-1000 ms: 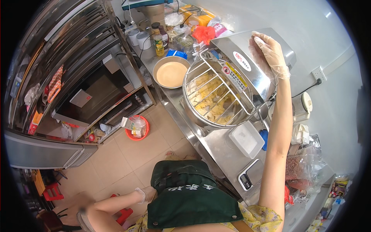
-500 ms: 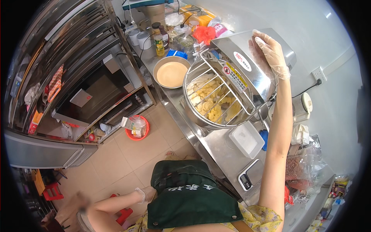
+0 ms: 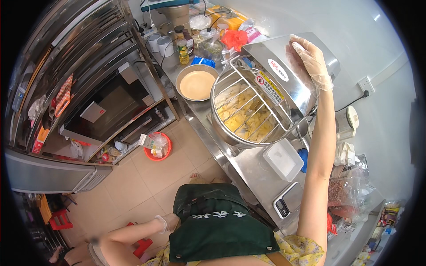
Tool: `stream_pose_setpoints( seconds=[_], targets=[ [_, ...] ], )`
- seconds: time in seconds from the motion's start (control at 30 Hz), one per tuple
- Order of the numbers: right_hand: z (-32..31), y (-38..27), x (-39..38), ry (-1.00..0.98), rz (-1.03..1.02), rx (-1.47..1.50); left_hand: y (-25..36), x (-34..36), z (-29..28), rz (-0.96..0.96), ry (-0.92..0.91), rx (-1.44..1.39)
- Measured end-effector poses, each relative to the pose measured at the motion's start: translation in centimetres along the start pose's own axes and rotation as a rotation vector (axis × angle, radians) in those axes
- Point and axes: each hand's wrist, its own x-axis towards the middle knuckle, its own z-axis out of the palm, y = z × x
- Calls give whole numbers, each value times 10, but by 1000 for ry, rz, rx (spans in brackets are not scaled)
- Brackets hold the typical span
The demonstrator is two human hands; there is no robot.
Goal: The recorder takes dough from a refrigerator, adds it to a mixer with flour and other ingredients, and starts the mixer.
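Observation:
My right hand (image 3: 309, 60), in a clear plastic glove, lies with its fingers stretched out on the shiny metal housing of a dough mixer (image 3: 304, 95). Below the housing, a wire guard (image 3: 244, 77) covers the steel mixing bowl (image 3: 222, 128). Through its bars I see lumpy yellow dough (image 3: 248, 117). My left hand (image 3: 168, 223), also gloved, rests at my side against the dark green apron (image 3: 222, 239). Its fingers are mostly hidden by the apron.
Left of the bowl stands a round pan (image 3: 197, 84) with a pale tan surface. A translucent container (image 3: 283, 159) and a kitchen scale (image 3: 287, 200) sit on the steel counter. A red bin (image 3: 160, 146) stands on the floor. Another person (image 3: 80, 256) is at lower left.
The dough in the bowl has shifted and spread differently under the guard. The other person at lower left has moved lower in the picture. Both my hands have stayed put.

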Motion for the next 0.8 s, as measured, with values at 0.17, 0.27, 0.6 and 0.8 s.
stream_pose_setpoints(
  seconds=[0.17,0.27,0.6,0.8],
  targets=[
    [5,-2,-3,22,25,38,-1,1,1,6,-9,12],
    [5,-1,-2,27,36,51,0,1,-1,7,-38,-3],
    [5,-3,-5,27,34,67,0,1,-1,-9,-35,16],
    [5,-1,-3,19,30,81,6,-2,-7,-25,-40,9]
  ],
)
